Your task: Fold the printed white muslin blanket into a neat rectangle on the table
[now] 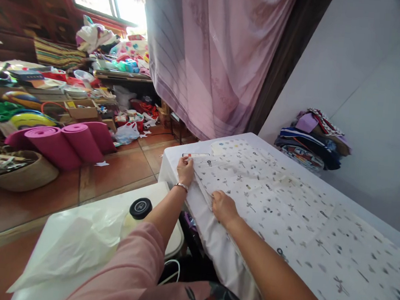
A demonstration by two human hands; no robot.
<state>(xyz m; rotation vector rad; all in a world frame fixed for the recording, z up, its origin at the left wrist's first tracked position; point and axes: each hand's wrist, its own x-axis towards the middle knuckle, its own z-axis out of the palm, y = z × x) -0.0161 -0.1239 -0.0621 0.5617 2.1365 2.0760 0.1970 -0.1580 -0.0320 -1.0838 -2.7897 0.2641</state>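
So there's a printed cloth spread over most of the white table in view, stopping short of the left edge, with a bare strip along the far edge by the wall. The left hand is up near the table's near left corner, fingers bent close together at the cloth's edge. Can't really tell if they're pinching the cloth, tbh. The tips are right at the end of a ruler-like strip lying near the left edge.

The right hand is further along the near edge, fingers curled tight and gripping the cloth's border there.

Beyond the far edge there's a pile of folded clothes against the wall. On the side table, under the left arm, there's a jar with a black lid towards the right edge, and a crumpled plastic bag spilling over the left edge.
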